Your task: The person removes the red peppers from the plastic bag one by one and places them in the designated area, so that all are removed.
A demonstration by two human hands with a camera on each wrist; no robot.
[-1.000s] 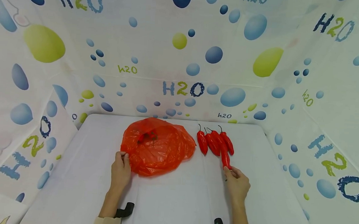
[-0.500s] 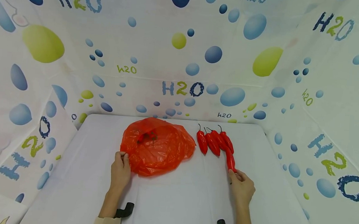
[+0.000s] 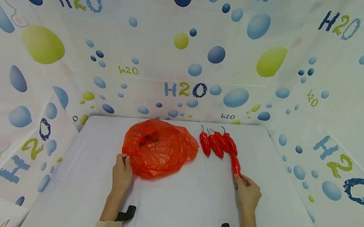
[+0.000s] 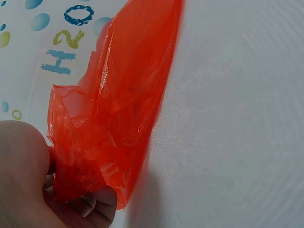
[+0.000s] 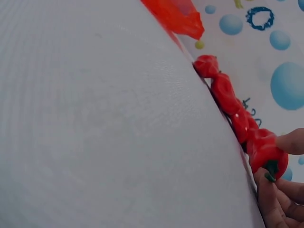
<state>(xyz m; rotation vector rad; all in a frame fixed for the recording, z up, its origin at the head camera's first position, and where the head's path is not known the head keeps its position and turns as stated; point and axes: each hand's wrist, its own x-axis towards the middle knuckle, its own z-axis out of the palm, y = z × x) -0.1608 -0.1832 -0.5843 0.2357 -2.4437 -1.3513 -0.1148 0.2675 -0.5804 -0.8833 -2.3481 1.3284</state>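
Note:
My left hand (image 3: 123,174) pinches the near left edge of a crumpled red plastic bag (image 3: 167,160). The bag lies on the table with its mouth partly open, and red peppers with green stems (image 3: 152,138) show inside it. To the right, my right hand (image 3: 248,192) holds a red pepper (image 3: 236,165) near its stem end; its tip points away, by the other peppers. In the right wrist view that pepper (image 5: 266,149) sits between thumb and fingers, green stem towards the camera. Several red chili peppers (image 3: 215,146) lie side by side beyond it, stems pointing away.
A white cloth covers the table (image 3: 177,205). Behind and at both sides stands a white curtain (image 3: 160,50) printed with bubbles and H2O lettering. Each wrist wears a black mount (image 3: 127,213).
My right hand has shifted right and slightly nearer with the pepper, whose tip has slid rightwards along the row. My left hand and the bag have stayed put.

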